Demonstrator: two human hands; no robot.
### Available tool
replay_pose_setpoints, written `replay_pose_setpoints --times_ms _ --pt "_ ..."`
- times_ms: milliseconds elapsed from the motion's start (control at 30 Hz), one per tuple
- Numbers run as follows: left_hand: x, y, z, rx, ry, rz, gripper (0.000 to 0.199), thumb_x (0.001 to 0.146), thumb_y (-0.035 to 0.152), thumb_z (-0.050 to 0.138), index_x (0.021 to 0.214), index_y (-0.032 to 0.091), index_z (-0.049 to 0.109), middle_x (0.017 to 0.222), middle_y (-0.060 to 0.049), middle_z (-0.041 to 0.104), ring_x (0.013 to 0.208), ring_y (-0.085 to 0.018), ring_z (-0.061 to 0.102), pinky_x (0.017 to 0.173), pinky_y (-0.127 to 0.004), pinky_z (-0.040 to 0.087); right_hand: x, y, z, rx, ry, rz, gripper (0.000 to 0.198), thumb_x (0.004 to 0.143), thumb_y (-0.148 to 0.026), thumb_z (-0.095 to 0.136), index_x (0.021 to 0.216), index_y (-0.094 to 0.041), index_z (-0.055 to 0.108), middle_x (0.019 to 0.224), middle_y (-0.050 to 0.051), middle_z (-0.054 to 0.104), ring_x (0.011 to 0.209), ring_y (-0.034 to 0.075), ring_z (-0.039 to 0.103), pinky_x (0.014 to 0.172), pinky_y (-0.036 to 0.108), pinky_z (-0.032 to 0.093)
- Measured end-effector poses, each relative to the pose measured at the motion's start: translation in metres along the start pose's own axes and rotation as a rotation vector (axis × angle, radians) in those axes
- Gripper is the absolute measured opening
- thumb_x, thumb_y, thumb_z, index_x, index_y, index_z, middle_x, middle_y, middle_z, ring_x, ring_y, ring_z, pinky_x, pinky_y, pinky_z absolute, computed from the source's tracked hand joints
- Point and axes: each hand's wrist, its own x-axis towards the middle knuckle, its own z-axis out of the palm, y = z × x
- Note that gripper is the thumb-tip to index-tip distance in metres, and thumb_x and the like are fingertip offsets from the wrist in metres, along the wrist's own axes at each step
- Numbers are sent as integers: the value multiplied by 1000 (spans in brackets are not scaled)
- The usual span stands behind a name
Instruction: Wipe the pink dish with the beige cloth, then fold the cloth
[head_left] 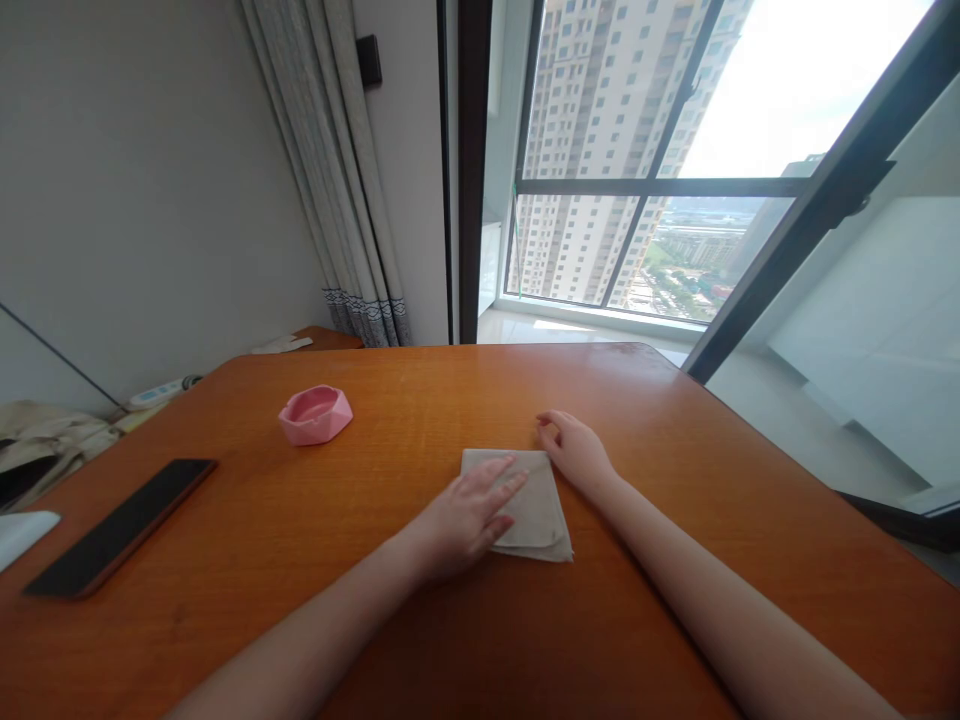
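A folded light grey cloth (536, 500) lies flat on the brown wooden table (390, 400). Its layers show along the near right edge. My left hand (476, 510) rests on the cloth's left part with its fingers spread, covering some of it. Beside the cloth's far right corner is my right hand (576, 448), lying on its side on the tabletop. Its fingers are loosely bent, with a gap by the thumb and nothing visible in them.
A pink faceted ashtray (319, 418) sits on the table's left half. Nearer lies a long black flat slab (124, 530), with a white object (26, 535) at the left edge. Behind the table are a grey curtain (322, 150) and a window (600, 240).
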Motion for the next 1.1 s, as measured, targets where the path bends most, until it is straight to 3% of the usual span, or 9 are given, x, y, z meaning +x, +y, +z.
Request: replay_pose_setpoints --times_ms 133,267,400,500,567,733,900,1000,1100 --pt "-5 1 2 -30 -159 -36 50 91 46 31 136 26 37 148 -9 27 136 -28 22 109 -48 22 4 10 8 19 -65 13 22 86 -24 42 97 -18 60 96 5 64 85 16 59 75 25 41" --pt "-32 -18 -24 -80 -66 -201 40 91 44 31 107 22 60 134 -8 47 121 -22 45 101 -37 36 2 8 9 -41 -125 7 19 86 -24 43 89 -20 61 96 4 60 82 14 58 71 24 40" --pt "-83 -45 -40 113 67 -502 43 89 46 31 73 18 60 96 -9 59 88 -21 58 83 -36 46 0 5 9 -90 -132 -2 18 86 -25 43 92 -20 60 99 4 57 76 13 57 67 24 38" --pt "-131 -74 -42 320 250 -685 41 82 51 42 102 20 59 103 -10 57 98 -26 55 90 -42 43 -1 3 13 -143 -116 -12 20 87 -24 43 96 -20 59 101 5 56 76 14 56 66 25 38" --pt "-162 -95 -42 354 264 -715 52 82 50 41 126 23 46 117 -10 52 110 -26 50 98 -42 38 -2 0 16 -173 -104 -39 21 87 -22 41 98 -20 59 102 6 55 81 15 56 70 25 39" --pt "-209 -140 -46 379 238 -818 53 83 48 34 127 20 47 134 -12 45 127 -30 36 106 -47 28 -2 -2 26 -179 -62 -75 24 85 -17 42 101 -21 60 105 10 57 100 22 50 86 34 37" --pt "-200 -141 -66 459 262 -858 50 77 51 40 116 22 54 126 -11 54 119 -33 46 99 -49 37 -3 2 29 -139 -56 -50 27 86 -20 40 107 -21 58 114 10 56 106 24 48 91 38 35" --pt "-164 -110 -75 514 330 -781 44 80 50 39 106 19 56 118 -11 57 109 -33 52 94 -47 40 -2 -5 31 -126 -27 -55 31 85 -18 41 112 -19 55 114 11 56 107 24 48 92 37 35" --pt "-107 -71 -65 256 306 -622 33 86 40 35 102 19 53 99 -8 63 87 -22 60 79 -35 47 3 -22 38 -85 -22 -108 42 83 -16 41 124 -16 46 116 12 56 109 24 47 93 36 35"
